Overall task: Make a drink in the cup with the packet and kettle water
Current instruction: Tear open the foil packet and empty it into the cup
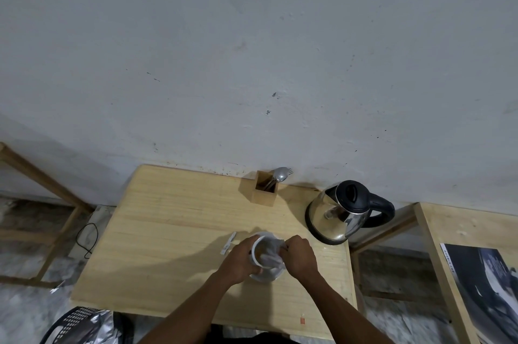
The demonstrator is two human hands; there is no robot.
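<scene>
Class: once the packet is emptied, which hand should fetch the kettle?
Probably the right hand: the kettle stands on its side, handle turned outward right, while the left hand steadies the cup.

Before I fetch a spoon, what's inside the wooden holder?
The wooden holder at the wall holds a spoon and a fork; their handles run down inside, mostly hidden.

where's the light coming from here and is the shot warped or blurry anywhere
Head view: shadows of the hands and kettle fall leftward on the table, so light comes from the right; wide-angle bending curves the edges; the packet over the cup is soft.
</scene>
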